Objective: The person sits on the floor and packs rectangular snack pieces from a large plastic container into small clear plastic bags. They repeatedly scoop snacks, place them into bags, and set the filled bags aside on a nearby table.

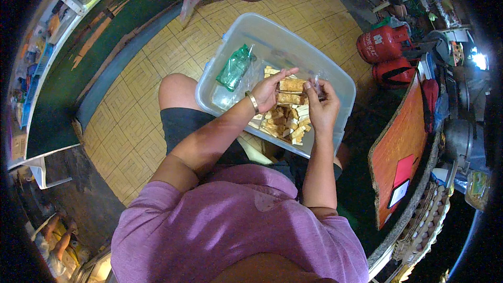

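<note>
My left hand point(268, 90), with a gold-coloured bangle point(252, 102) at the wrist, supports a small clear plastic bag of browned, rectangular food pieces point(292, 85). At the bag's other end, my right hand point(324, 100) pinches the plastic between thumb and fingers. Both hands are over a large translucent plastic tub point(342, 82) that rests at my lap. Below them in the tub lies a loose pile of similar pieces point(281, 122), some brown and some pale. Green plastic packaging point(235, 68) and crumpled clear plastic lie at the tub's left side.
Two red gas cylinders point(378, 45) stand at the right beyond the tub. An orange-brown board point(401, 145) holds a phone point(398, 193) and a red item. Stacked egg trays point(424, 224) are at the far right. Other people are partly visible at the upper right and lower left.
</note>
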The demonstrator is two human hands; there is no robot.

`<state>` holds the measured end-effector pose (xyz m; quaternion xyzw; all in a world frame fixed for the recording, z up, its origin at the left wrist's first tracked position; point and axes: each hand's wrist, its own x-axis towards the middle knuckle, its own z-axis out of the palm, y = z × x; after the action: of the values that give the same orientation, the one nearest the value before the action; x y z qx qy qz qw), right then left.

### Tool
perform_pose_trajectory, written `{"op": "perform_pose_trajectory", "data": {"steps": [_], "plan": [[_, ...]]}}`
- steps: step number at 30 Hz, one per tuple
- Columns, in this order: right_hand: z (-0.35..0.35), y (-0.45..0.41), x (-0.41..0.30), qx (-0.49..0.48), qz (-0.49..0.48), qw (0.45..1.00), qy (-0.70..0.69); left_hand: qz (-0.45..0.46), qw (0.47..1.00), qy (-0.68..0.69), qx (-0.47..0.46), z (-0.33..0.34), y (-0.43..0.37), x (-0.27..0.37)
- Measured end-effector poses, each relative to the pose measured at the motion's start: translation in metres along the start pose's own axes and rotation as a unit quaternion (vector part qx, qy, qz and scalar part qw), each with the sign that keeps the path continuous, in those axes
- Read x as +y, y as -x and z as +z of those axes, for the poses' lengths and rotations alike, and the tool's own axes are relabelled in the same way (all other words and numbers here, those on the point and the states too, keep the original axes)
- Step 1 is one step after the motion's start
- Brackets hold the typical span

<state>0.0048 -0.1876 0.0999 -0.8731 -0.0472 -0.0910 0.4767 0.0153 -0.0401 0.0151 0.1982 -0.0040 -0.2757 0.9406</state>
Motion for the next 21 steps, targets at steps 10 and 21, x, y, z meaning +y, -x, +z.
{"op": "perform_pose_trajectory", "data": {"steps": [10,21], "plan": [[0.002,0.004,-0.008,-0.076,0.036,0.996,-0.008,-0.019,0.999,0.025,0.024,-0.013,-0.007,-0.004],[-0.008,0.001,-0.001,-0.099,0.053,0.993,-0.047,-0.046,0.997,0.033,0.050,-0.010,-0.004,-0.003]]}}
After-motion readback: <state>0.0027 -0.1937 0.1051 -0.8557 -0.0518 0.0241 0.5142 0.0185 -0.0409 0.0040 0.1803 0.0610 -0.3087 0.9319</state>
